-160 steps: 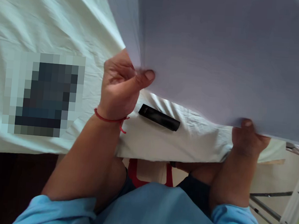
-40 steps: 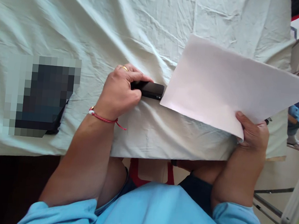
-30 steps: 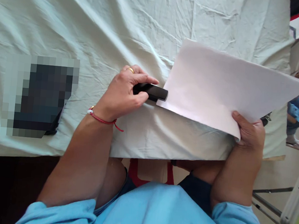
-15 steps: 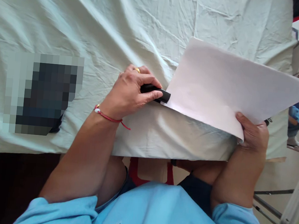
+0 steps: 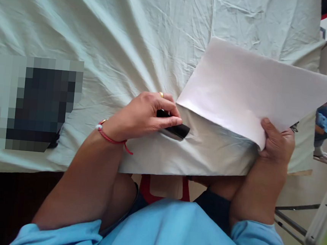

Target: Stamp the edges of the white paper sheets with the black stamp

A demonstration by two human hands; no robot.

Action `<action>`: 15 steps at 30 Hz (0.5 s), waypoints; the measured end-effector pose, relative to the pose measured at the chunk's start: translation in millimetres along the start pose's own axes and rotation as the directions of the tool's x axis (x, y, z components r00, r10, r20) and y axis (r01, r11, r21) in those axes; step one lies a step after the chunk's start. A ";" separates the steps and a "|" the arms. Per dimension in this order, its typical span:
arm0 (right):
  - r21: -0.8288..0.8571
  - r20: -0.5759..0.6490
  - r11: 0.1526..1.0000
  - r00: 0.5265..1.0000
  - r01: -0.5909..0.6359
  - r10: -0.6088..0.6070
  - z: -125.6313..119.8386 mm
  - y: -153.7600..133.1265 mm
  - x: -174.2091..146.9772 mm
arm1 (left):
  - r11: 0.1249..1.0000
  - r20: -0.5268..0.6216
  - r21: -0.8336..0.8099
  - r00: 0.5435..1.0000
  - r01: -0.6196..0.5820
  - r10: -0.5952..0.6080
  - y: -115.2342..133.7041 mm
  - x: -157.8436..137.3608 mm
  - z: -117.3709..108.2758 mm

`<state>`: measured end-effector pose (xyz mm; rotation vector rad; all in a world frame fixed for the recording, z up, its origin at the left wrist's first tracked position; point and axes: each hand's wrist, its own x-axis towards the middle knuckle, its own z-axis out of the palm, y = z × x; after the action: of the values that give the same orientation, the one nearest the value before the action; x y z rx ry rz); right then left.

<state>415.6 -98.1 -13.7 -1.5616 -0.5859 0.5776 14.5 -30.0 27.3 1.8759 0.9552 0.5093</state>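
Note:
My left hand is closed round a black stapler, which lies low over the cloth with its front end pointing right. The stapler is apart from the paper, just below its left corner. My right hand grips the white sheets of paper by their near edge, thumb on top and fingers hidden beneath. The paper is tilted and slightly bowed, its far right corner reaching toward the picture's edge. Beside my right fingers a small dark metal piece sticks out; I cannot make out what it is.
A wrinkled pale cloth covers the table. At the left a dark object is blurred by pixels. Past the right table edge are another person's leg and foot and a metal-edged frame. A red-edged seat shows below me.
My left hand has drawn the stapler off the paper's left corner and moved it toward me, slightly right. My right hand keeps its hold on the paper.

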 end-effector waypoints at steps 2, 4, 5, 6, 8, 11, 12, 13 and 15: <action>0.034 -0.011 0.999 1.000 -0.002 0.002 0.2 0.9 0.8 | 0.999 0.048 -0.030 0.999 -0.021 0.023 2.0 0.1 1.7; 0.069 -0.005 0.998 1.000 -0.005 0.005 0.5 0.5 -0.3 | 0.996 0.003 -0.093 1.000 0.006 -0.006 3.0 0.2 3.7; 0.090 0.002 0.996 1.000 -0.002 0.002 0.8 -0.1 -1.5 | 0.990 -0.070 -0.137 0.997 0.032 -0.042 2.5 0.5 5.0; 0.111 0.009 0.994 1.000 0.007 -0.008 1.2 -1.0 -2.9 | 0.981 -0.168 -0.188 0.982 0.052 -0.085 1.2 1.1 6.4; 0.149 0.019 0.988 0.999 0.037 -0.040 2.5 -2.7 -5.9 | 0.952 -0.367 -0.303 0.916 0.048 -0.163 -3.6 3.0 9.6; 0.174 0.012 0.980 0.995 0.094 -0.098 4.8 -3.5 -9.5 | 0.894 -0.438 -0.447 0.872 0.001 -0.220 -10.6 6.6 14.0; 0.175 0.010 0.979 0.994 0.109 -0.112 5.4 -3.1 -10.3 | 0.878 -0.394 -0.478 0.892 0.007 -0.221 -11.4 7.3 15.0; 0.172 0.013 0.978 0.992 0.120 -0.124 6.1 -2.5 -11.1 | 0.871 -0.335 -0.491 0.917 0.026 -0.216 -11.2 7.6 15.8; 0.160 0.029 0.978 0.990 0.131 -0.138 7.2 -0.8 -12.4 | 0.885 -0.256 -0.461 0.945 0.066 -0.204 -9.3 6.9 16.7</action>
<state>401.5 -101.0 -13.1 -1.3533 -0.6554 0.5400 26.5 -31.4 10.9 1.3264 1.0526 0.8656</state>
